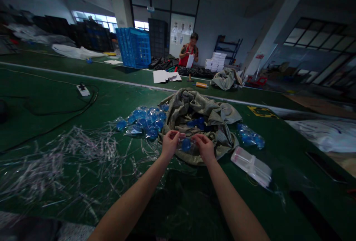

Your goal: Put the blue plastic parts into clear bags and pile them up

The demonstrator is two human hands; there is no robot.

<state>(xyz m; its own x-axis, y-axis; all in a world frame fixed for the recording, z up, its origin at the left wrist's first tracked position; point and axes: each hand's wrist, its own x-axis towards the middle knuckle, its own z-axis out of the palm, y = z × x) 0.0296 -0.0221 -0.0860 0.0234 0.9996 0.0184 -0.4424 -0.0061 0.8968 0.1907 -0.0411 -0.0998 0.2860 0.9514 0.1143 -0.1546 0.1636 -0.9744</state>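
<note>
Both hands meet over the near side of an open grey-green sack (183,100). Between them is a clear plastic bag with a blue round piece (186,144) inside. My left hand (170,142) pinches the bag's left end and my right hand (205,145) pinches its right end. More blue pieces (198,123) show in the sack. A heap of bagged blue pieces (148,119) lies left of the sack, and another few bagged blue pieces (250,136) lie to its right. A stack of flat clear bags (251,167) rests to the right of my right hand.
Many thin clear plastic strips (91,146) spread over the green table (116,98) at left. A power strip (83,90) with a black cable lies farther back. Dark phone-like objects (326,167) are at right. Beyond stand blue crates (133,47) and a person (190,51) holding something white.
</note>
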